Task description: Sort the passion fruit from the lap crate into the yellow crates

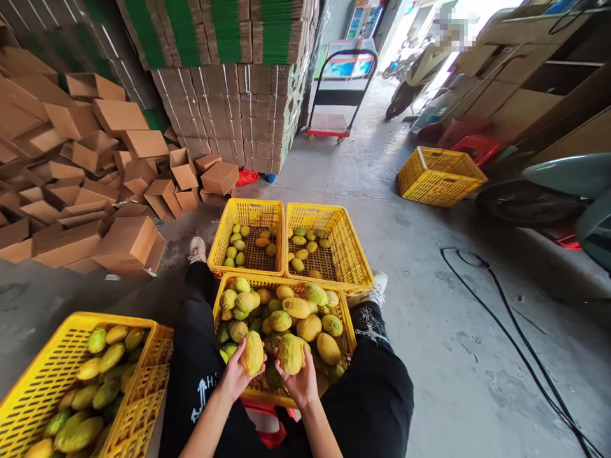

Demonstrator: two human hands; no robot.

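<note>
My left hand (235,376) is closed round a yellow mango (252,353), held upright. My right hand (300,380) grips a yellow-green mango (291,353) beside it. Both fruits hover over the near edge of a yellow crate (347,324) full of mangoes, which sits between my black-trousered knees. Beyond it stand two more yellow crates side by side, the left one (217,245) and the right one (353,245), each with several small mangoes on its floor.
A yellow crate (28,388) of mangoes stands at my lower left. Folded cardboard boxes (95,178) are heaped on the left, with stacked flat cartons (229,108) behind. A hand trolley (341,89), another yellow crate (439,175), a scooter (548,191) and a black cable (501,324) lie right.
</note>
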